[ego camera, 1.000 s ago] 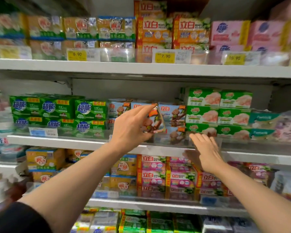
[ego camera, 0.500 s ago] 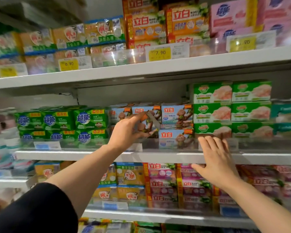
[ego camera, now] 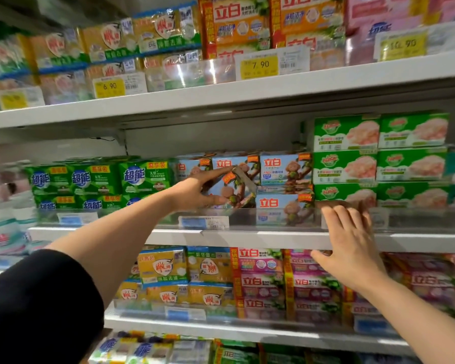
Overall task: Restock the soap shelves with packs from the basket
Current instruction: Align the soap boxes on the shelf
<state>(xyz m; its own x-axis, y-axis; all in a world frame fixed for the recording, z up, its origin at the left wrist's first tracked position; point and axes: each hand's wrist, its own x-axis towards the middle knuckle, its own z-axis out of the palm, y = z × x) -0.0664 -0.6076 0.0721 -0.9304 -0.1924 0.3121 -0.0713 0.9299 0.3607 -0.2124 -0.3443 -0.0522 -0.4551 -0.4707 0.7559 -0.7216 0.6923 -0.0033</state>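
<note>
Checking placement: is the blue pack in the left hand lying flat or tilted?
Tilted: the blue pack leans askew in the left hand beside squarely stacked neighbours.

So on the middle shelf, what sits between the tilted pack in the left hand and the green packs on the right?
Head view: between the tilted pack and the green packs, a stack of blue monkey-print packs.

The left hand [ego camera: 195, 190] has lowered the tilted blue pack [ego camera: 231, 190] from above the stack into the gap left of the stacked blue packs [ego camera: 285, 185]. The right hand [ego camera: 352, 245] slid slightly right along the shelf [ego camera: 273, 239] edge.
</note>
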